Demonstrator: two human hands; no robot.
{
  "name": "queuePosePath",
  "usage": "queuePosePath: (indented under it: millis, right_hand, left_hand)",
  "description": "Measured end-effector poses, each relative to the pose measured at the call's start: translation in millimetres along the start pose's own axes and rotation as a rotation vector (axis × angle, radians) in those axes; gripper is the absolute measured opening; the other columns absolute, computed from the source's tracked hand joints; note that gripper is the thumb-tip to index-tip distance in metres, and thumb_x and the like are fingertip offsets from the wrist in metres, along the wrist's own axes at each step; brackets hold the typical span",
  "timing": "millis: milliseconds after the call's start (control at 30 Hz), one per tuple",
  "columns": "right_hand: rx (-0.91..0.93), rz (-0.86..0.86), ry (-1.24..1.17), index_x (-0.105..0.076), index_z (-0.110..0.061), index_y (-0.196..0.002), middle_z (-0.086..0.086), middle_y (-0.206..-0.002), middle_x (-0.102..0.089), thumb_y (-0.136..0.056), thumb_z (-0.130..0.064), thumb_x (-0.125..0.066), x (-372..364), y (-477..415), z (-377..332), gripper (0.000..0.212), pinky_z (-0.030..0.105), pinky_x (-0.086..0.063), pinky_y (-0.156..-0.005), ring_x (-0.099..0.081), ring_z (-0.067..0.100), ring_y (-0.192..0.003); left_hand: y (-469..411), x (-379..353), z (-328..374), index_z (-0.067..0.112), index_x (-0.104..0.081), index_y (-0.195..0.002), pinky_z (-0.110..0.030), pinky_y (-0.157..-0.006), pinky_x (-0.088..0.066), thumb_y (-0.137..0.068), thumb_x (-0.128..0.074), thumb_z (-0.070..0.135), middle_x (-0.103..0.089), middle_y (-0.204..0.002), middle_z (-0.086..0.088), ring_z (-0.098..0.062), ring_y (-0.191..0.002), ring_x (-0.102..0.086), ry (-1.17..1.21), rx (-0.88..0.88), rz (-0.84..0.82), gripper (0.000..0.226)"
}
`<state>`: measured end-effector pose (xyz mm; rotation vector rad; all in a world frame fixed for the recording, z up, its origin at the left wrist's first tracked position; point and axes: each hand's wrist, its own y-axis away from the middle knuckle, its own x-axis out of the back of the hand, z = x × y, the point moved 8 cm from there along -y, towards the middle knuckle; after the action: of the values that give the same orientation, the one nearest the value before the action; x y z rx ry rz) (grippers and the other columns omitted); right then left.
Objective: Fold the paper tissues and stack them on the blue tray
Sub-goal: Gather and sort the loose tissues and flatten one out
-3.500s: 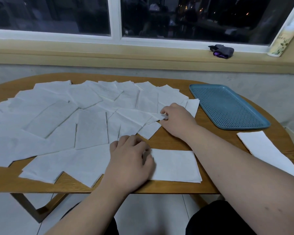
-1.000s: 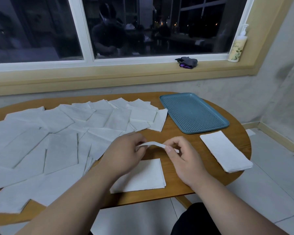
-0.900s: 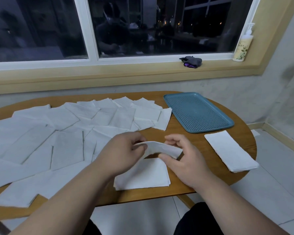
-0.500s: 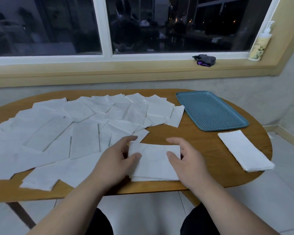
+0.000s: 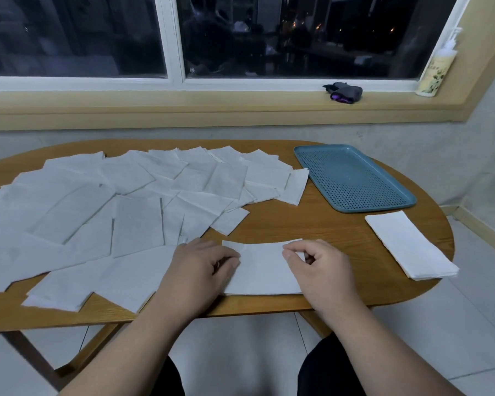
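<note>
A white tissue (image 5: 262, 267) lies on a small pile at the near edge of the wooden table (image 5: 326, 224). My left hand (image 5: 200, 270) pinches its left end and my right hand (image 5: 317, 267) pinches its right end, fingers curled. The far edge of the tissue is lifted a little. Several unfolded tissues (image 5: 112, 210) are spread over the left and middle of the table. The blue perforated tray (image 5: 352, 178) sits at the far right with nothing on it. A stack of folded tissues (image 5: 409, 244) lies on the table just in front of the tray.
A window sill runs behind the table, with a dark bundle (image 5: 345, 91) and a pump bottle (image 5: 437, 70) on it. A wall corner stands at the right. Tiled floor shows below the table's near edge.
My right hand took a tissue from the spread; both hands lifted it in the air, then laid it on the near pile. Now both hands pinch its ends.
</note>
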<state>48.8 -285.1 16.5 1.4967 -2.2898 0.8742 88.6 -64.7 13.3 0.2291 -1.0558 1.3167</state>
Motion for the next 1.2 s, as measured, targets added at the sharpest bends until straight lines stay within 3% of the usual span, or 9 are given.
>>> queuePosePath:
  millis: [233,367,467,567,667,800,1033,1100,1200]
  right_hand:
    - [0.121,0.01,0.205,-0.079,-0.024,-0.088,-0.023,-0.06,-0.05,-0.088,-0.017,-0.071,-3.5,2.0,-7.3,0.012,0.028,-0.04,-0.077,-0.051,-0.001,-0.076]
    - [0.129,-0.045,0.374,-0.076,-0.028,-0.091,-0.024,-0.074,-0.049,-0.089,-0.022,-0.067,-12.0,0.9,-4.0,0.011,0.034,-0.041,-0.09,-0.045,0.003,-0.081]
    - [0.077,-0.043,0.411,-0.075,-0.029,-0.092,-0.018,-0.089,-0.049,-0.085,-0.021,-0.07,-13.1,-2.1,2.0,0.012,0.029,-0.033,-0.092,-0.043,0.008,-0.093]
    - [0.017,-0.032,0.353,-0.074,-0.032,-0.086,-0.017,-0.092,-0.05,-0.083,-0.019,-0.072,-6.4,-6.4,4.8,0.013,0.034,-0.04,-0.095,-0.045,0.008,-0.096]
    - [0.042,-0.116,0.281,-0.073,-0.032,-0.088,-0.017,-0.094,-0.053,-0.088,-0.023,-0.067,-7.5,-22.9,-12.6,0.011,0.035,-0.046,-0.093,-0.049,0.009,-0.1]
    - [0.078,-0.365,0.401,-0.072,-0.033,-0.098,-0.012,-0.105,-0.056,-0.093,-0.039,-0.059,-52.3,-57.5,-42.6,0.015,0.034,-0.045,-0.094,-0.05,0.012,-0.106]
    - [-0.037,-0.425,0.595,-0.065,-0.019,-0.101,0.0,-0.101,-0.064,-0.091,-0.053,-0.057,-110.8,-106.6,-37.5,0.037,0.035,-0.05,-0.072,-0.06,0.025,-0.096]
    - [-0.023,-0.428,0.635,-0.065,-0.018,-0.106,0.002,-0.106,-0.062,-0.091,-0.05,-0.058,-114.1,-107.3,-35.9,0.036,0.037,-0.052,-0.078,-0.059,0.026,-0.099]
    - [-0.05,-0.43,0.586,-0.067,-0.014,-0.097,0.003,-0.097,-0.066,-0.094,-0.034,-0.06,-106.9,-105.9,-31.1,0.022,0.036,-0.052,-0.074,-0.061,0.024,-0.089]
  left_hand:
    - [2.6,-2.7,-3.8,0.036,-0.076,-0.094,-0.04,-0.083,-0.046,-0.084,-0.055,0.037,-0.064,-0.079,0.018,-0.007,-0.087,-0.055,-0.029,0.029,-0.002,0.024]
    - [2.8,-6.8,-3.6,0.038,-0.076,-0.091,-0.03,-0.083,-0.029,-0.08,-0.057,0.036,-0.058,-0.082,0.019,-0.008,-0.091,-0.051,-0.121,0.047,-0.023,0.022]
    - [2.6,-5.0,-5.4,0.036,-0.076,-0.09,-0.032,-0.083,-0.031,-0.078,-0.058,0.037,-0.054,-0.086,0.016,-0.01,-0.09,-0.046,-0.123,0.067,-0.007,0.022]
    - [2.8,-3.8,-6.4,0.035,-0.076,-0.088,-0.031,-0.084,-0.03,-0.077,-0.057,0.038,-0.051,-0.089,0.015,-0.01,-0.093,-0.043,-0.1,0.08,0.005,0.022]
    - [1.4,0.8,-10.1,0.034,-0.073,-0.084,-0.03,-0.086,-0.03,-0.079,-0.052,0.039,-0.05,-0.089,0.015,-0.009,-0.095,-0.043,-0.067,0.105,0.055,0.023]
    - [-1.2,3.7,-14.2,0.033,-0.07,-0.084,-0.028,-0.082,-0.025,-0.08,-0.051,0.036,-0.047,-0.088,0.015,-0.007,-0.092,-0.038,-0.093,0.157,0.094,0.02]
    - [-0.3,4.0,-14.8,0.027,-0.067,-0.078,-0.03,-0.076,-0.024,-0.079,-0.051,0.036,-0.048,-0.085,0.01,-0.013,-0.088,-0.04,-0.169,0.169,0.105,0.019]
    - [-1.0,3.5,-14.3,0.026,-0.066,-0.077,-0.03,-0.076,-0.023,-0.08,-0.051,0.037,-0.047,-0.085,0.011,-0.013,-0.088,-0.04,-0.184,0.167,0.103,0.019]
    - [-1.3,2.7,-14.7,0.027,-0.066,-0.078,-0.029,-0.076,-0.022,-0.081,-0.049,0.038,-0.047,-0.085,0.011,-0.014,-0.09,-0.04,-0.197,0.162,0.097,0.021]
